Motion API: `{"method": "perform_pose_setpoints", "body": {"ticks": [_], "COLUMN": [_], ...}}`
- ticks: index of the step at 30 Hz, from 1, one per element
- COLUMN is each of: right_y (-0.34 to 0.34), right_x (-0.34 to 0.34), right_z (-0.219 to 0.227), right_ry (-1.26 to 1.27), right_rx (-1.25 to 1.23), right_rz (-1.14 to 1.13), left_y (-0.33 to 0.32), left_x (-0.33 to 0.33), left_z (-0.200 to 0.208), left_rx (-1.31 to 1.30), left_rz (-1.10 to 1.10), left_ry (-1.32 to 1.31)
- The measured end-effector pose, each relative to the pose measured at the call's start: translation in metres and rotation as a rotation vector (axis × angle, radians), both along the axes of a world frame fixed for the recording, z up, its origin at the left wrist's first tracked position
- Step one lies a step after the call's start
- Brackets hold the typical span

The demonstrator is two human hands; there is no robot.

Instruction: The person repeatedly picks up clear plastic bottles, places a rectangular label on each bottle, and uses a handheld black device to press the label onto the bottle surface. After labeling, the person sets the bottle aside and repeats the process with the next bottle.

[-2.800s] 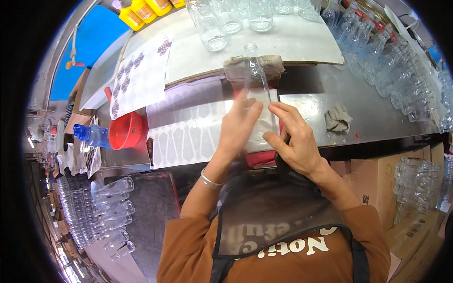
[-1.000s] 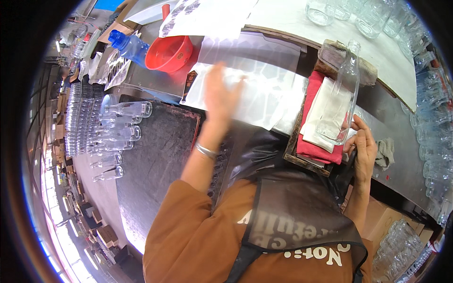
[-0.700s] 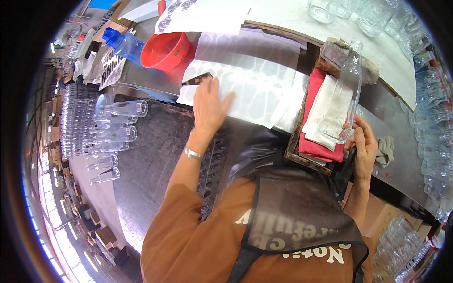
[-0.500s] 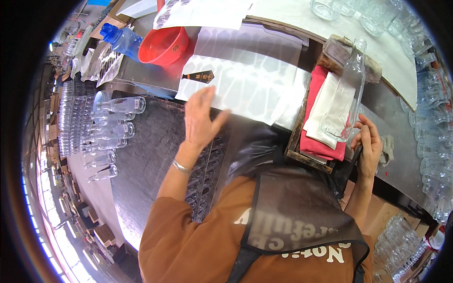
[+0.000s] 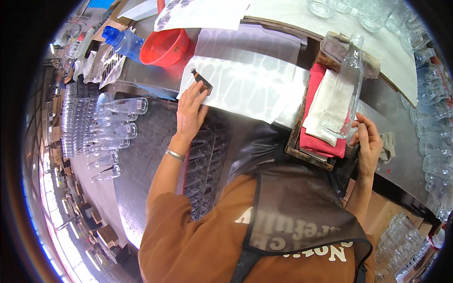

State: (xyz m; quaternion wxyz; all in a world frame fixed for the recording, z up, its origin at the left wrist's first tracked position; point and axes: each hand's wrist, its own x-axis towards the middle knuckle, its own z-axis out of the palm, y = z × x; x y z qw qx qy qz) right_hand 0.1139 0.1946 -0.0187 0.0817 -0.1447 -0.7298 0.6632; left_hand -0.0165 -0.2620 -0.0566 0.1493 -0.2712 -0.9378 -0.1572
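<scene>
My left hand (image 5: 190, 113) lies palm down with its fingers stretched out and fingertips on a small black decal (image 5: 205, 83) with a pointed end. The decal rests tilted on a whitish sheet (image 5: 245, 87), partly covered by my fingers. A clear glass bottle (image 5: 348, 80) lies on folded white cloths (image 5: 317, 121) and a red towel (image 5: 309, 101) in a wooden tray (image 5: 309, 159). Beside the bottle's base is my right hand (image 5: 368, 144), its fingers loosely bent and apart. Whether its fingertips touch the glass, I cannot tell.
A red bowl (image 5: 163, 49) and a blue bottle (image 5: 125, 43) stand at the far left. Clear bottles (image 5: 118, 118) lie along the left side, and many more (image 5: 427, 155) line the right. A brown fuzzy pad (image 5: 330, 52) supports the bottle's neck end.
My left hand has come down onto the decal, which has turned from nearly level to slanting and shifted slightly. My right hand and the glass bottle have hardly moved.
</scene>
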Motion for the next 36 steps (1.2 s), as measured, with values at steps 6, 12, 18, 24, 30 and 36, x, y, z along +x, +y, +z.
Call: {"method": "perform_pose_setpoints", "body": {"ticks": [6,12,18,24,30,36], "right_y": [-0.003,-0.004,-0.005,-0.006,-0.004,-0.003], "right_x": [0.0,-0.001,-0.001,-0.001,-0.002,-0.004], "right_z": [-0.002,-0.004,-0.003,-0.007,-0.007,-0.008], "right_ry": [-0.009,-0.014,-0.033,-0.006,-0.017,-0.018], "right_rx": [0.02,0.027,0.06,0.063,0.065,0.045], "right_rz": [0.011,0.008,0.008,0.002,0.011,0.018], "left_y": [-0.011,-0.001,-0.016,-0.022,-0.028,-0.042], "left_x": [-0.006,-0.004,-0.011,-0.018,-0.02,-0.031], "left_z": [-0.013,0.003,-0.008,-0.01,-0.004,0.012], "left_rx": [0.13,0.122,0.027,0.207,0.474,0.612], "left_rz": [-0.037,0.013,-0.086,-0.053,0.057,0.06], "left_ry": [0.027,-0.013,0.004,-0.076,-0.413,-0.716]}}
